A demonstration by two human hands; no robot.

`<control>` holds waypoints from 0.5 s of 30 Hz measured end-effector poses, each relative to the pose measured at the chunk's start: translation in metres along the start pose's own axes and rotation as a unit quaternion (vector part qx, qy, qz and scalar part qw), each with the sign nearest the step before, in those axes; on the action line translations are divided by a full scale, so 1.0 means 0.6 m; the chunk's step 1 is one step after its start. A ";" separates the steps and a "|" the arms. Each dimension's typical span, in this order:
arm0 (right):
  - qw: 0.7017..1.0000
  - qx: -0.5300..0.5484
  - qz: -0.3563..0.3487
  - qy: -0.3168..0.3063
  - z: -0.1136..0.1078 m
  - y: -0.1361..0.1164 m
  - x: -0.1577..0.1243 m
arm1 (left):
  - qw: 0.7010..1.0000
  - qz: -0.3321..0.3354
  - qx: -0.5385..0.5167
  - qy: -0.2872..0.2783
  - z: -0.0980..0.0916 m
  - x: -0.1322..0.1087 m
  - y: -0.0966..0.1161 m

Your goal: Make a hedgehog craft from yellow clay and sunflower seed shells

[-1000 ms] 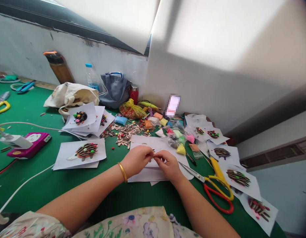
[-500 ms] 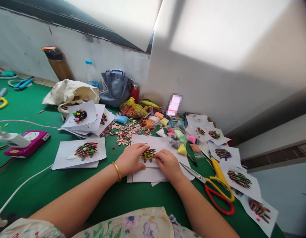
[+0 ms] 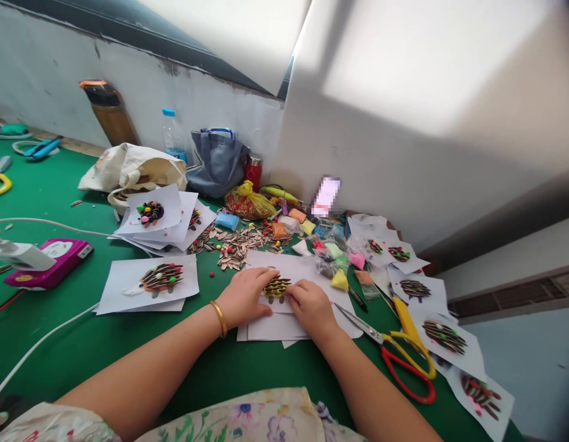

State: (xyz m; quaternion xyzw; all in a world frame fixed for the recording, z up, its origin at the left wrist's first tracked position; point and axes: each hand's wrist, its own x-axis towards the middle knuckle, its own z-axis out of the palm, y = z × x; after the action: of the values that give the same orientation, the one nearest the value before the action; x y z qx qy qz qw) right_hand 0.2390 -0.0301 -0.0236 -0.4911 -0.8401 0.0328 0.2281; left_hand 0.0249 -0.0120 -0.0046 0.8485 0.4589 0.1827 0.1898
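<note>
A small yellow clay figure studded with dark sunflower seeds lies on a white sheet of paper on the green table. My left hand rests flat on the paper just left of the figure, fingers stretched toward it. My right hand sits to the figure's right, its curled fingertips touching the figure's edge. A gold bangle circles my left wrist.
Loose sunflower seeds lie behind the paper. Clay packets and finished seed figures on sheets spread around. Red and yellow scissors lie at right. A pink device, bags and bottles stand left and behind.
A second ago both hands were pinched together over the paper, hiding the figure. They have since lowered and parted, and the yellow seed figure now shows between them.
</note>
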 end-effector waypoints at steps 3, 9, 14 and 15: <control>0.999 -0.033 -0.007 0.002 0.004 -0.002 0.001 | 1.000 0.000 0.003 -0.006 -0.001 0.000 0.000; 0.995 -0.099 -0.019 0.005 0.006 -0.010 0.004 | 1.000 -0.001 0.003 -0.010 0.000 0.000 0.000; 0.995 -0.099 -0.018 0.007 0.003 -0.014 0.001 | 1.000 0.003 -0.002 -0.005 0.002 0.000 -0.002; 0.996 -0.086 -0.015 0.012 0.001 -0.013 0.000 | 1.000 0.004 -0.003 -0.003 0.002 0.000 -0.003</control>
State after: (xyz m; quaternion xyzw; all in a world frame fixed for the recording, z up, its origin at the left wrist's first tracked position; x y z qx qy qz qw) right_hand 0.2326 -0.0340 -0.0223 -0.4964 -0.8443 -0.0487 0.1959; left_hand 0.0240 -0.0114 -0.0068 0.8505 0.4542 0.1820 0.1930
